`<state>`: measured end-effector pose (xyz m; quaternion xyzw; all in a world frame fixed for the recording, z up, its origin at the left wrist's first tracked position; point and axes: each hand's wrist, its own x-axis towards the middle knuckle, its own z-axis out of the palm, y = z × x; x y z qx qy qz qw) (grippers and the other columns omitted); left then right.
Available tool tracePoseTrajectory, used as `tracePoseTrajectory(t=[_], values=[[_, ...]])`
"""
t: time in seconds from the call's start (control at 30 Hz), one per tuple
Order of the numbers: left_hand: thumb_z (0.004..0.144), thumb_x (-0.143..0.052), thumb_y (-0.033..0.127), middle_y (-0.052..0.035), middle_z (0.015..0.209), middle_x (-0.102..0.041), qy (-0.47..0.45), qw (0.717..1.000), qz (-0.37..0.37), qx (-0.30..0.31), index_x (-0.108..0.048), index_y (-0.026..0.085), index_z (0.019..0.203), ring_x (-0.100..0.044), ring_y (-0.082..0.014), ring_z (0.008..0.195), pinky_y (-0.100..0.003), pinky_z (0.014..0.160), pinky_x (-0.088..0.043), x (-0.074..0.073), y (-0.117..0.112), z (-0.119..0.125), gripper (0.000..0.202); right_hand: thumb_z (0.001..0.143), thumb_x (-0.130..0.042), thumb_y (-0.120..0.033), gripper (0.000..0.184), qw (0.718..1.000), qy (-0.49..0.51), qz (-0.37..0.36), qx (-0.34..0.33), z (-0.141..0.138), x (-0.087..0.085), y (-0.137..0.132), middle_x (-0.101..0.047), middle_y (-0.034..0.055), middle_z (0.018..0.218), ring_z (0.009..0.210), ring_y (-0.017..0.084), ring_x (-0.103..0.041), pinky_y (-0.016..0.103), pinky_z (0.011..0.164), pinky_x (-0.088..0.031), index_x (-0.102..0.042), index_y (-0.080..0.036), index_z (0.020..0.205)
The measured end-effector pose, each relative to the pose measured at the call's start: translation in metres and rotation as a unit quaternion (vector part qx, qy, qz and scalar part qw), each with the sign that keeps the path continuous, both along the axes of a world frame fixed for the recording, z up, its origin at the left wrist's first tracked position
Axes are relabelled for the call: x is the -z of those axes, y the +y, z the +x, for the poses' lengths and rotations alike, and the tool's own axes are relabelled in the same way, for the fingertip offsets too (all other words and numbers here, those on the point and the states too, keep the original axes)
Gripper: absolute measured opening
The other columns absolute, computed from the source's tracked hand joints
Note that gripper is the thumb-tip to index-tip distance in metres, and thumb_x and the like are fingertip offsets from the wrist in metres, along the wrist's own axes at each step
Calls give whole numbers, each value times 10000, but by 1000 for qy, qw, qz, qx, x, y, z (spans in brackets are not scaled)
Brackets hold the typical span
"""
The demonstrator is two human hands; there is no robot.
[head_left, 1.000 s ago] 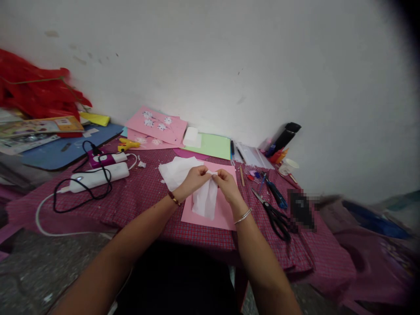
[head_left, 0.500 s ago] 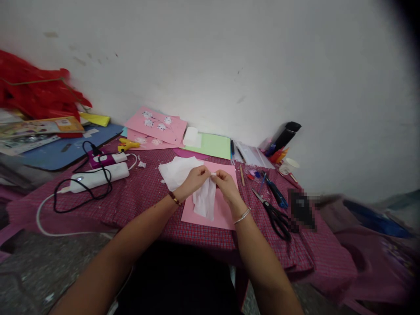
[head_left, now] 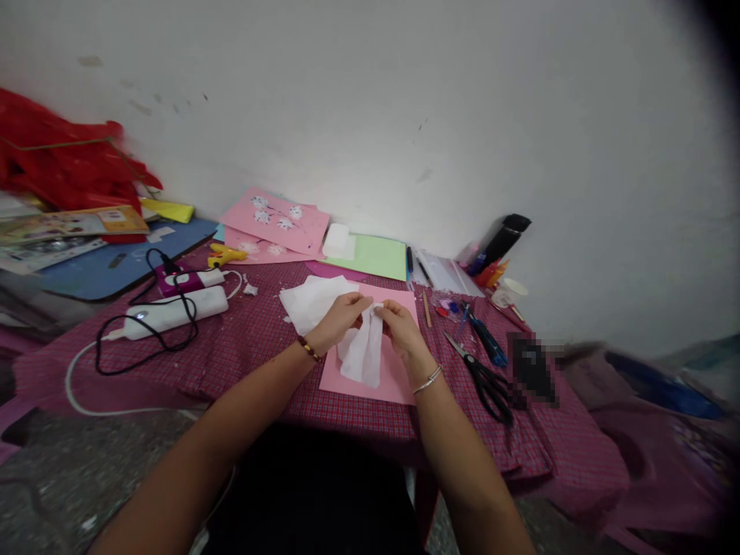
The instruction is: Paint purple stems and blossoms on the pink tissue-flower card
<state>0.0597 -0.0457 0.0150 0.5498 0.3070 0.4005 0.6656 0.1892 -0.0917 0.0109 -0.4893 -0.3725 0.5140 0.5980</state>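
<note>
Between both hands hangs a white tissue (head_left: 363, 356), gathered at its top edge and draping down over a pink sheet of paper (head_left: 398, 381). My left hand (head_left: 342, 317) pinches the tissue's upper left side with closed fingers. The upper right side is pinched by my right hand (head_left: 398, 325), thumb against fingers. More white tissue (head_left: 309, 301) lies flat to the left, partly covered by my left hand. The exact grip of the fingertips is small and partly hidden.
Scissors (head_left: 482, 381) and a blue-handled tool (head_left: 486, 335) lie right of the paper. A white power strip (head_left: 179, 312) with cables stands left. Behind are pink cards (head_left: 277, 223) with white flowers, green paper (head_left: 378, 256) and a yellow glue gun (head_left: 224, 254). A wall rises behind the table.
My fingertips have moved slightly apart, and the tissue's gathered top shows more between them. Its hanging part has shifted and spread a little. The things around are unchanged.
</note>
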Motion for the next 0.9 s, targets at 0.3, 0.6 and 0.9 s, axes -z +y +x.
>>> tracePoseTrajectory(t=[0.3, 0.6, 0.9], values=[[716, -635, 299, 58, 551, -442, -1, 998, 28, -51, -529, 153, 665, -380, -55, 464, -187, 446, -290, 9, -1, 6, 188, 594, -723, -297, 239, 999, 30, 7, 16, 0, 7, 2, -470, -82, 514, 469, 77, -412, 227, 491, -354, -504, -203, 607], [723, -630, 321, 65, 571, -442, -42, 994, 8, -100, -495, 171, 678, -403, -59, 486, -185, 470, -334, 22, -2, 15, 207, 594, -721, -299, 259, 998, 51, 15, 31, -3, 9, 2, -475, -76, 542, 488, 86, -430, 232, 499, -375, -479, -211, 615], [710, -629, 331, 44, 602, -504, -29, 994, 21, -105, -531, 157, 690, -428, -78, 527, -207, 501, -341, 21, 0, 14, 201, 593, -754, -358, 269, 1000, 0, 3, 30, -3, 10, 3, -511, -62, 548, 490, 88, -448, 234, 500, -378, -546, -201, 659]])
